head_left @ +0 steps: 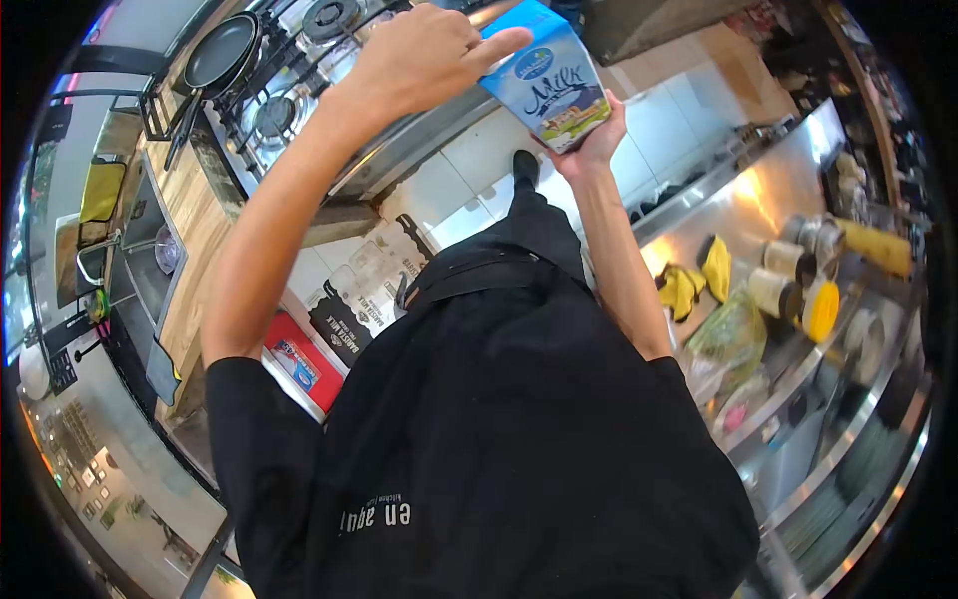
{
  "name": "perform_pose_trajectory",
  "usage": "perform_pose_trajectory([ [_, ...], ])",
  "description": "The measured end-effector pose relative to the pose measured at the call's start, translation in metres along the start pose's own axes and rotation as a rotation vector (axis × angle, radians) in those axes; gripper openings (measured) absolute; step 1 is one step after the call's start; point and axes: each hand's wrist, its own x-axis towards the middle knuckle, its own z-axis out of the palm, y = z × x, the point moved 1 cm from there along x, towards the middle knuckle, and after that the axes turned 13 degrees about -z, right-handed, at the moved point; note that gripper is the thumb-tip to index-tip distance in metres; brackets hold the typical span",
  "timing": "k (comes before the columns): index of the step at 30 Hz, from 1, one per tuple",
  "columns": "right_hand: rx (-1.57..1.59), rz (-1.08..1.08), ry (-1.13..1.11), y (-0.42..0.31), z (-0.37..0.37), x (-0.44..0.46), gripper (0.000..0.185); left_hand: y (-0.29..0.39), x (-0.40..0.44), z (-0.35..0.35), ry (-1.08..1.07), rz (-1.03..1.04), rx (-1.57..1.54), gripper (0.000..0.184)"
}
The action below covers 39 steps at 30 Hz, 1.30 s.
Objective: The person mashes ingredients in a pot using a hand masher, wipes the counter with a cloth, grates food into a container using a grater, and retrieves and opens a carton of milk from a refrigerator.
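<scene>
A blue and white milk carton (554, 75) is at the top of the head view, tilted, its printed front facing me. My right hand (594, 140) supports it from below, with the palm under its base and the fingers along its lower side. My left hand (429, 55) is at the carton's upper left edge. Its thumb reaches across in front of the carton, and its other fingers are curled. Whatever those fingers may hold is hidden.
On the left are a gas stove (274, 115), black frying pans (222, 52), a wooden counter (205, 240) and a sink (125, 255). Jars (778, 292), yellow gloves (682, 290) and a plastic bag (728, 339) rest on the steel counter at right. Flattened cartons (364, 290) lie below.
</scene>
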Motion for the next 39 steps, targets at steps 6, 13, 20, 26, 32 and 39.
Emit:
perform_pose_trajectory([
  [6, 0.044, 0.016, -0.019, -0.038, 0.032, 0.121, 0.059, 0.002, 0.098, -0.043, 0.279, 0.391, -0.5, 0.021],
  [13, 0.053, 0.084, -0.001, -0.049, 0.064, 0.192, 0.058, -0.01, 0.161, -0.049, 0.033, 0.417, -0.515, 0.023],
  [20, -0.016, 0.001, 0.144, -0.032, 0.067, 0.226, 0.062, -0.023, 0.21, -0.045, 0.046, 0.25, -0.485, 0.019],
  [26, -0.013, -0.166, 0.154, -0.023, 0.077, 0.233, 0.068, -0.036, 0.239, -0.038, -0.004, 0.263, -0.605, 0.02],
  [32, -0.048, -0.141, 0.175, -0.029, 0.066, 0.252, 0.069, -0.055, 0.252, -0.029, 0.028, 0.333, -0.77, 0.02],
  [39, -0.02, -0.137, 0.168, -0.034, 0.056, 0.288, 0.063, -0.047, 0.236, 0.015, -0.174, -0.391, -1.355, 0.016],
])
